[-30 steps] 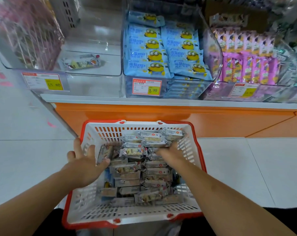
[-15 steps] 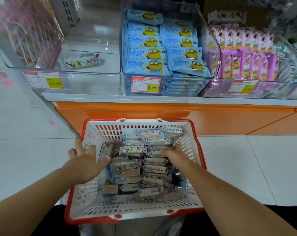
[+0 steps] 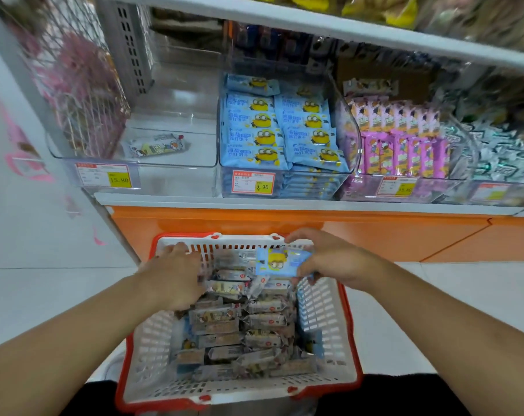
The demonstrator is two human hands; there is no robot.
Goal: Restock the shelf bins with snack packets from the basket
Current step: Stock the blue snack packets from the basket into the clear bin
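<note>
At the basket's [image 3: 320, 298] far left corner the left hand [image 3: 176, 274] lies over the grey packets [image 3: 263, 321], fingers toward the rim; whether it grips one I cannot tell. At the far right corner the right hand [image 3: 332, 259] pinches a blue packet [image 3: 281, 262] by its right end, lifted above the heap, below the blue bin [image 3: 284, 181] on the shelf's front edge. It looks light, soft and crinkly, probably with brittle biscuit inside, so hold it loosely by the sealed end or flat sides.

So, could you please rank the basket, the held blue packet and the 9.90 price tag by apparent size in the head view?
1. Basket
2. Blue packet
3. Price tag, slightly smaller, though farther from the camera, so unsure.
</note>
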